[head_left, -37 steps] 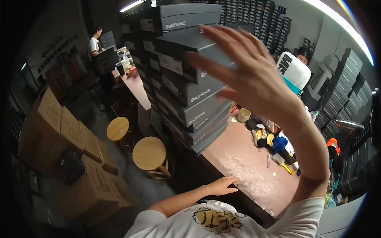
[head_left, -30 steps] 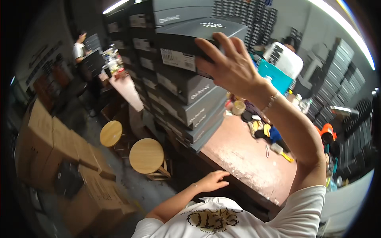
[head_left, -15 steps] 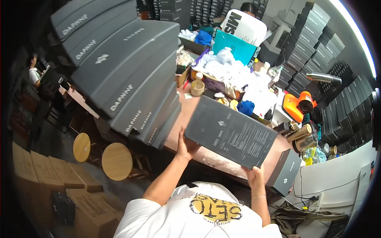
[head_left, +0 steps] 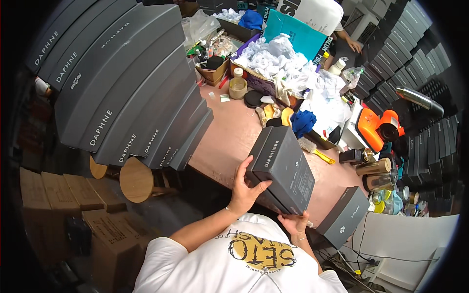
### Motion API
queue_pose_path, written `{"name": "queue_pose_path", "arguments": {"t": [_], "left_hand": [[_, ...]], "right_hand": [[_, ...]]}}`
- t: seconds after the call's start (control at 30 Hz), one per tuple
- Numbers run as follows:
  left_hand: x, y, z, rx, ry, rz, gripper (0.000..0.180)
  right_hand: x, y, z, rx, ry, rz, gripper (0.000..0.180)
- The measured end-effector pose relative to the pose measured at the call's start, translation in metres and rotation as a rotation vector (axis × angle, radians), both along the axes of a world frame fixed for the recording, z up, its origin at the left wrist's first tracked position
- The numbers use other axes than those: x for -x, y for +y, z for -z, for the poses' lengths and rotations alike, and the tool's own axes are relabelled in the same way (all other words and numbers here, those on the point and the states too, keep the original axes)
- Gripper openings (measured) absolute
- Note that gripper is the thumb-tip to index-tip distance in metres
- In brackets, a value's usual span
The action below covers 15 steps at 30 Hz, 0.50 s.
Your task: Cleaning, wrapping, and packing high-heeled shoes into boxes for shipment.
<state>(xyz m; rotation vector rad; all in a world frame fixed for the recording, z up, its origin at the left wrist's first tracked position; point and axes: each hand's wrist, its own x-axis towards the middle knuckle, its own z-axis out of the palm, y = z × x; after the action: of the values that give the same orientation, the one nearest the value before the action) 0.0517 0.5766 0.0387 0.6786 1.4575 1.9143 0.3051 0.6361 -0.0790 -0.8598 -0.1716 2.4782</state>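
The dark grey shoebox (head_left: 288, 168) is held tilted over the table's (head_left: 224, 127) near edge. The left hand (head_left: 246, 188), thumb and fingers parted, clasps its left side; the right hand (head_left: 295, 224) grips the near bottom corner, its fingers partly hidden. This two-point hold probably shares the weight. Nearby lie a yellow-handled brush (head_left: 317, 151) and another shoebox (head_left: 344, 215); leftward, stacked shoeboxes (head_left: 141, 97) apparently save table space.

The dark grey shoebox (head_left: 288, 168) is closed; pale print marks two faces. It tilts between the left hand (head_left: 245, 196) and the right hand (head_left: 294, 225).
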Motion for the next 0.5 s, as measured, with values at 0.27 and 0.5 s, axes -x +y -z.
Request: {"name": "queue_pose_path", "arguments": {"t": [0.27,0.5], "left_hand": [[0.031,0.006,-0.010,-0.085,-0.173,0.105,0.046],[0.135,0.020,0.043,0.207,-0.588,0.393,0.079]], "right_hand": [[0.011,-0.006,-0.007,-0.060,0.073,0.061,0.083],[0.033,0.015,-0.130,-1.092,-0.611,0.171,0.097]]}}
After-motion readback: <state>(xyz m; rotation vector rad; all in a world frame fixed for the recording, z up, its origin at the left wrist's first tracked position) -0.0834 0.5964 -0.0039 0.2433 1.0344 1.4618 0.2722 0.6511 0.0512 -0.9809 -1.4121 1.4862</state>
